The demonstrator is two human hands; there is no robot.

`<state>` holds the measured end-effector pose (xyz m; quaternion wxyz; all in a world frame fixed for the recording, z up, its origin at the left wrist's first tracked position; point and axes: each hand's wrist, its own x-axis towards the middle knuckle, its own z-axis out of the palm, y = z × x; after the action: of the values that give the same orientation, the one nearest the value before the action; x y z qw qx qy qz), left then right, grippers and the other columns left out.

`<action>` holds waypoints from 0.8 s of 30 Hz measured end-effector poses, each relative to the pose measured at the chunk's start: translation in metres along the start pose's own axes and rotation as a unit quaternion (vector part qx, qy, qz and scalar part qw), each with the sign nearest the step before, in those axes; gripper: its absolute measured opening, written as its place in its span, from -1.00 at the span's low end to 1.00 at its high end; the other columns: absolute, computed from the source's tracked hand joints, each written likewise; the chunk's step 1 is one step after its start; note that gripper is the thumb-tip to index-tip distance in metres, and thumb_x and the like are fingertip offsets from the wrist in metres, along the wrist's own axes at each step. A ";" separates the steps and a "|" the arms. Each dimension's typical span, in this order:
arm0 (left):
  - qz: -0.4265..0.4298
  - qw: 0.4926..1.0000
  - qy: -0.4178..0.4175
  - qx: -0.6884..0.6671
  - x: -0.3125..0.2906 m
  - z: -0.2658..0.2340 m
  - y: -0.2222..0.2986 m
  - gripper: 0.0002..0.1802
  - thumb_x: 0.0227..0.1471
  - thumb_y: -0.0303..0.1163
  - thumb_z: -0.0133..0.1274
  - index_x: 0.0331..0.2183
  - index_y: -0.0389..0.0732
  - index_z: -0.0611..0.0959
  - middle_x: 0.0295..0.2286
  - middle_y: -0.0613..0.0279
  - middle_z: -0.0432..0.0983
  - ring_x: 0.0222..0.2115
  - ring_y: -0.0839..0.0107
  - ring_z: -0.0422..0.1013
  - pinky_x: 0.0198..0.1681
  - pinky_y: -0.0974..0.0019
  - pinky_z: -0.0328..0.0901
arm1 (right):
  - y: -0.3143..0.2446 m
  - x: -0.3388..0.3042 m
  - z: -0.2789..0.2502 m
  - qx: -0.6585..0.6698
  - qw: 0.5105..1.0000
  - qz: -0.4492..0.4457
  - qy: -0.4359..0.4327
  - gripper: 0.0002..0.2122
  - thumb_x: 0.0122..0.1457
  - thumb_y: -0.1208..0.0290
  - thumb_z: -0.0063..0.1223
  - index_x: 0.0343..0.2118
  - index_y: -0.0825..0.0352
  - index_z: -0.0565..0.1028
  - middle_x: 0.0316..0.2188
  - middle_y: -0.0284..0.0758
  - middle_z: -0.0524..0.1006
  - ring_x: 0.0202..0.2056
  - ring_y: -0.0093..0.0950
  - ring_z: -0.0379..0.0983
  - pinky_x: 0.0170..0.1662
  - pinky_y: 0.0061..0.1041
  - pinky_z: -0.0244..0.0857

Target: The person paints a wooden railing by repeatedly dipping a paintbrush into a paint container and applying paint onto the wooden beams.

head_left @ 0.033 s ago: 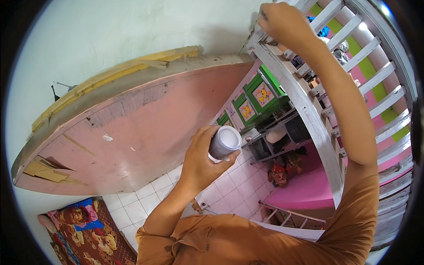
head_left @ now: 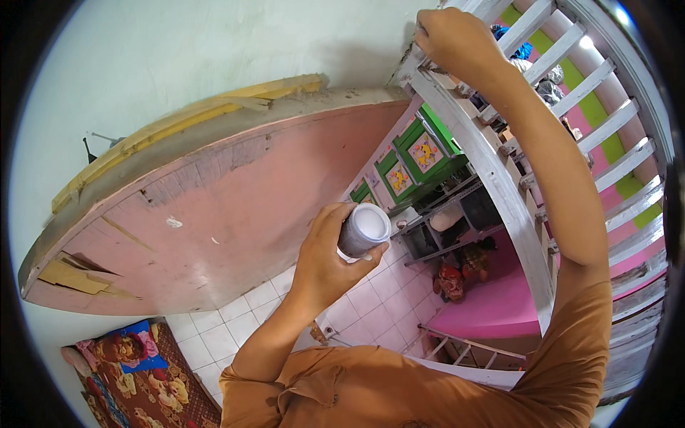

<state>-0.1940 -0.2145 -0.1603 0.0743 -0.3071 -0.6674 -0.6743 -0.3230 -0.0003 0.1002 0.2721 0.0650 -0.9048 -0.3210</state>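
Note:
My left hand [head_left: 328,253] is wrapped round a small cylindrical cup [head_left: 365,230], held in front of my body. White shows inside its round top, like paint, and white smears mark its lower side and my thumb. Raised high at the right, my right hand [head_left: 457,39] has its fingers curled against the wall, at the upper end of a white wooden slatted frame [head_left: 499,178]. Anything in those fingers is hidden from view. White paint on the frame looks patchy and worn, with bare brownish wood along its inner side.
A worn pink wooden panel [head_left: 235,200] stands at the left with yellow planks [head_left: 193,132] along its top. Below are white floor tiles [head_left: 364,299], a green cabinet [head_left: 428,146], a pink surface [head_left: 492,296], a small ladder [head_left: 464,349] and a patterned mattress [head_left: 157,378].
My right hand has shifted slightly down and left along the wall end of the frame. The left hand and its cup have stayed in place.

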 end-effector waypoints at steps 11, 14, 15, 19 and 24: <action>-0.014 1.000 -0.003 -0.002 -0.002 -0.003 -0.003 -0.39 -0.18 -0.33 0.45 -0.08 -0.27 0.55 -0.19 0.07 0.50 -0.18 0.17 0.47 -0.06 0.18 0.36 | -0.006 -0.012 -0.006 0.007 1.000 -0.006 0.006 -0.76 0.13 0.31 0.06 -0.45 0.41 0.60 -0.49 0.05 0.60 -0.37 0.02 0.59 -0.23 -0.06 0.47; -0.014 1.000 -0.018 0.003 -0.002 -0.003 -0.004 -0.38 -0.16 -0.31 0.45 -0.05 -0.26 0.55 -0.15 0.05 0.49 -0.15 0.11 0.47 -0.05 0.14 0.38 | -0.007 -0.017 0.011 0.075 0.996 -0.052 -0.008 -0.77 0.19 0.31 0.02 -0.38 0.41 0.55 -0.49 0.03 0.58 -0.35 0.04 0.56 -0.20 -0.03 0.44; -0.014 1.000 -0.027 -0.001 -0.002 -0.002 -0.004 -0.37 -0.13 -0.29 0.44 -0.03 -0.25 0.54 -0.10 0.03 0.49 -0.11 0.05 0.47 -0.04 0.10 0.39 | -0.006 -0.019 0.015 0.096 0.994 -0.044 -0.032 -0.77 0.19 0.30 0.02 -0.37 0.41 0.55 -0.48 0.03 0.58 -0.34 0.04 0.56 -0.21 -0.03 0.44; -0.014 0.999 -0.034 -0.017 0.000 0.001 0.000 -0.38 -0.12 -0.29 0.44 -0.03 -0.24 0.54 -0.11 0.04 0.49 -0.11 0.06 0.47 -0.05 0.10 0.39 | -0.003 -0.014 0.037 0.096 0.992 -0.076 -0.032 -0.77 0.19 0.30 0.03 -0.38 0.41 0.56 -0.49 0.00 0.59 -0.36 0.01 0.57 -0.21 -0.05 0.45; -0.039 0.999 -0.014 -0.013 0.000 0.002 0.000 -0.36 -0.21 -0.35 0.46 -0.07 -0.30 0.55 -0.19 0.07 0.51 -0.17 0.20 0.48 -0.06 0.19 0.38 | -0.016 -0.001 0.018 0.043 0.988 -0.101 -0.112 -0.80 0.15 0.34 0.05 -0.40 0.39 0.58 -0.47 -0.03 0.61 -0.38 -0.03 0.59 -0.22 -0.11 0.48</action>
<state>-0.1929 -0.2127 -0.1603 0.0344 -0.2914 -0.6708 -0.6812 -0.3330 -0.0024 0.0781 0.1322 0.1312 -0.9314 -0.3127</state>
